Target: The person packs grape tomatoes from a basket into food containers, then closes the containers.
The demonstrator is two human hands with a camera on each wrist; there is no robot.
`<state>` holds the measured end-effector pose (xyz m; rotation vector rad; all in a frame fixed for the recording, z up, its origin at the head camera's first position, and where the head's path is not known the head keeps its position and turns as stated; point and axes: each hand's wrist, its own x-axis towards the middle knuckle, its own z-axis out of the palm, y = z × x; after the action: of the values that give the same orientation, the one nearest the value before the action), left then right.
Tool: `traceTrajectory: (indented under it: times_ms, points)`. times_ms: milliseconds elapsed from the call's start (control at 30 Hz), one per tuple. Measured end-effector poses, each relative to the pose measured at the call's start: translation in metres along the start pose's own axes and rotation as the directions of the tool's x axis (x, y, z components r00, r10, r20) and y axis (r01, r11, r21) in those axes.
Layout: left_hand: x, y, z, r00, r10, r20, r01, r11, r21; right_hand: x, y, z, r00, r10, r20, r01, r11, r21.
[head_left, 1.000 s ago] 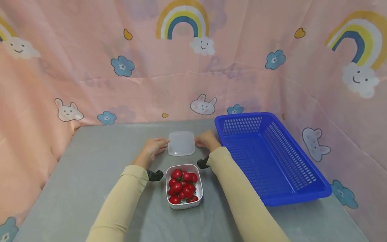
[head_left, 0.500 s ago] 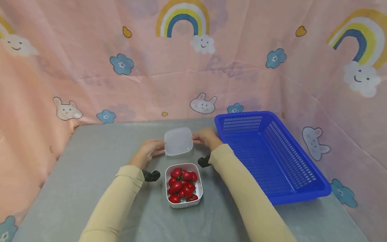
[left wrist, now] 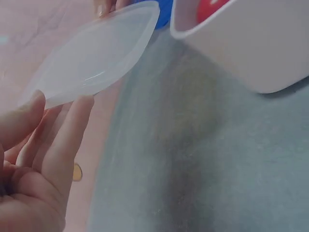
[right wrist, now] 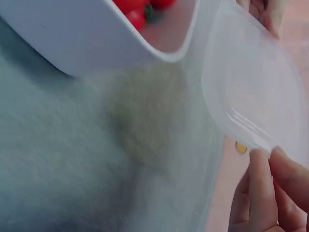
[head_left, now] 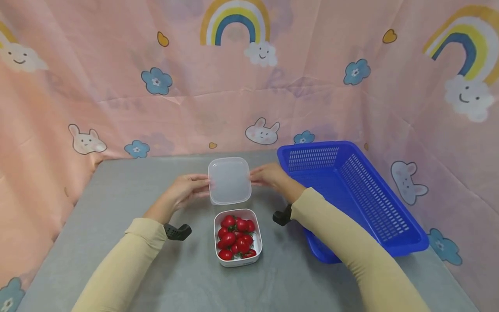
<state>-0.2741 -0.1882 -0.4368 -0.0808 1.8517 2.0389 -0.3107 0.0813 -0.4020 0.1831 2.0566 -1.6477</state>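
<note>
A translucent plastic lid (head_left: 230, 180) is held up off the table, just beyond a white container. My left hand (head_left: 189, 189) pinches its left edge between thumb and fingers, as the left wrist view also shows. On the opposite edge, my right hand (head_left: 269, 177) pinches the lid the same way; in the right wrist view its thumb and fingertips meet at the rim. The white container (head_left: 238, 263) stands uncovered on the table nearer to me. Inside it lie several red cherry tomatoes (head_left: 228, 239), some with green stems.
A large blue perforated basket (head_left: 335, 182) stands on the right of the grey table (head_left: 97, 208), close by my right forearm. A pink curtain (head_left: 187, 117) with printed rainbows, flowers and rabbits hangs behind and at both sides.
The lid has come up from the table, carried by both hands, and appears larger and tilted toward me. The white container and the basket have stayed in place.
</note>
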Motion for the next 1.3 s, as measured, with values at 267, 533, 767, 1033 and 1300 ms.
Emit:
traceTrajectory:
  times_ms: [267, 533, 767, 1033, 1300]
  points:
    - [-0.022, 0.009, 0.015, 0.995, 0.090, -0.030, -0.082, 0.973, 0.214, -0.028, 0.010, 0.000, 0.994, -0.093, -0.048, 0.092, 0.995, -0.027]
    - [-0.037, 0.005, 0.020, 0.984, 0.177, -0.026, -0.155, 0.915, 0.372, -0.047, 0.020, -0.003, 0.989, -0.134, -0.062, 0.133, 0.991, -0.008]
    - [-0.055, -0.001, 0.029, 0.968, 0.249, -0.033, -0.192, 0.819, 0.540, -0.064, 0.030, -0.009, 0.995, -0.095, -0.007, 0.095, 0.995, 0.008]
    - [-0.077, -0.018, 0.037, 0.945, 0.326, -0.005, -0.265, 0.777, 0.571, -0.073, 0.040, -0.004, 0.999, 0.031, 0.015, -0.033, 0.978, 0.204]
    - [-0.090, -0.034, 0.042, 0.901, 0.422, 0.102, -0.403, 0.723, 0.561, -0.079, 0.052, 0.005, 1.000, 0.005, 0.025, -0.008, 0.990, 0.138]
